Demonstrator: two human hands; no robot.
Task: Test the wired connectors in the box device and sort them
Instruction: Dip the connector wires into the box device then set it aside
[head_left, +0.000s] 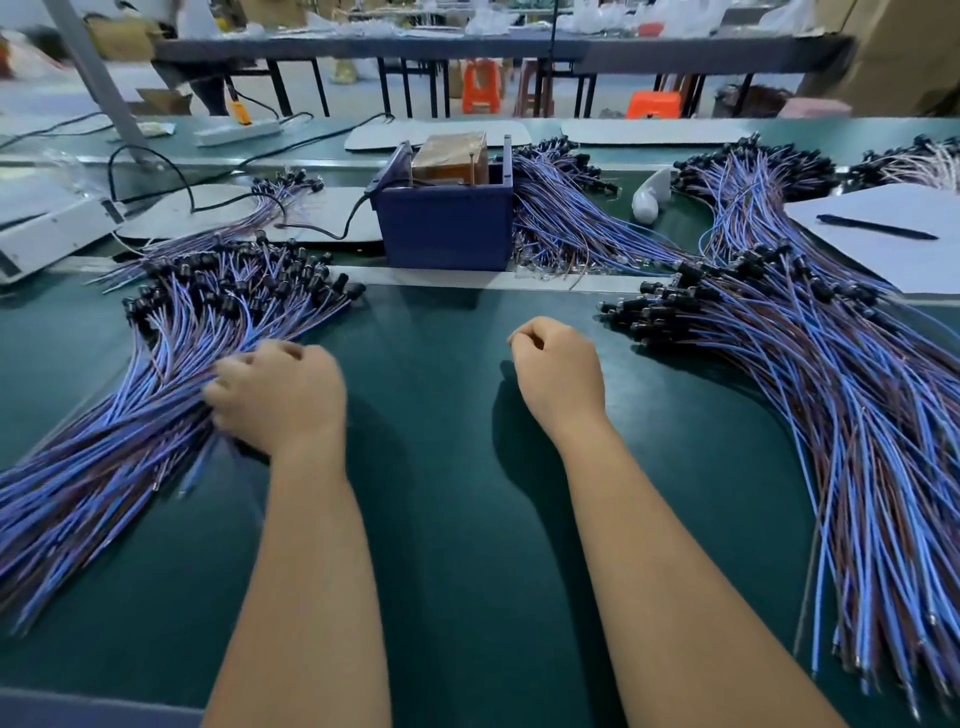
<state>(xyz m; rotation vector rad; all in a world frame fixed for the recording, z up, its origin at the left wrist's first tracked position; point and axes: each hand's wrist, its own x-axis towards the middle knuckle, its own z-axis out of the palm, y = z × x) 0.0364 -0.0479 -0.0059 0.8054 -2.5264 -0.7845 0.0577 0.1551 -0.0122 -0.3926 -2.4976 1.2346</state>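
Blue-wired connectors (171, 364) under left hand (280, 395); no legible writing.

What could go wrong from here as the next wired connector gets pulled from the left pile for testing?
1. The left hand rests on the dense left pile; pulling one lead may drag tangled neighbours along.
2. Piles sit on both sides and behind the blue box device with no dividers, so tested and untested leads could mix.
3. The right pile trails toward the table's near edge; strands might slide off.
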